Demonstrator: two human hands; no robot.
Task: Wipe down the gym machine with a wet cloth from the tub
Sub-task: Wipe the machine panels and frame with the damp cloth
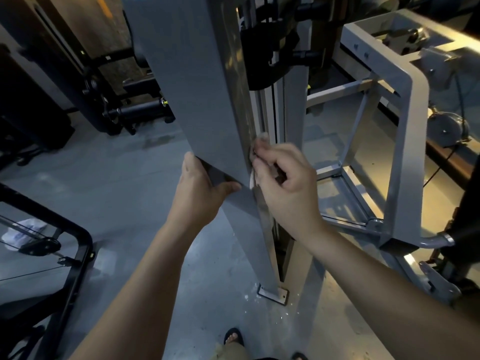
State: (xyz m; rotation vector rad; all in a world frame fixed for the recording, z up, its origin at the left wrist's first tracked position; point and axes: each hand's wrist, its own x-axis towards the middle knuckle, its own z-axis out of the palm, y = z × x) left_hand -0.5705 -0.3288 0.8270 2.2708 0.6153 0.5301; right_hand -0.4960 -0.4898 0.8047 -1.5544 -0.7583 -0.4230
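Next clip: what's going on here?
A person is wiping the gym machine's grey upright column. The left hand holds the column's left edge, thumb on its front face. The right hand grips a small cloth and presses it against the column's right edge.

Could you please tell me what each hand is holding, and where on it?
The right hand pinches a bunched cloth against the grey upright; the left hand grips the upright's opposite edge.

At frame centre, the left hand is gripping the grey upright while the right hand is pressing a cloth against its edge.
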